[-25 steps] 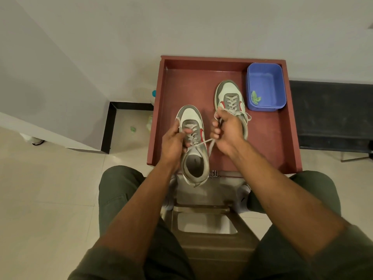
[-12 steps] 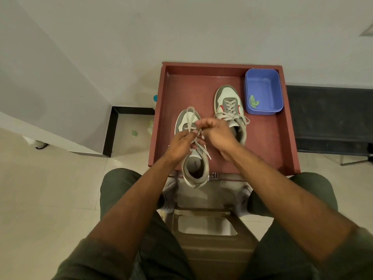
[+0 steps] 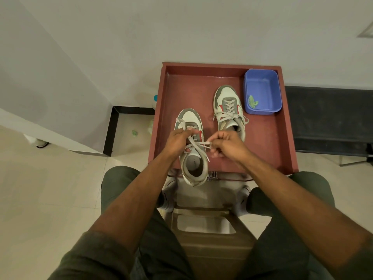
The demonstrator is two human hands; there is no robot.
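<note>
the near shoe [image 3: 194, 164] is stood at the front edge of the red tray [image 3: 181, 87], its heel hung over that edge and its toe turned to the tray's back wall. its lace [image 3: 198, 142] is pinched by the left hand [image 3: 178, 141] above the tongue, and a loop of it is gripped in the curled fingers of the right hand [image 3: 228, 145] over the tray's front middle, a strand being stretched between the two. a second shoe [image 3: 229, 110], laced and tied, is placed at the tray's centre, partly hidden behind the right hand. a blue tub [image 3: 262, 91] holding a green scrap [image 3: 252, 102] is set in the tray's far right corner. a black bench [image 3: 327, 116] is seen right of the tray, a white wall behind it, and pale floor tiles [image 3: 50, 188] left of it.
</note>
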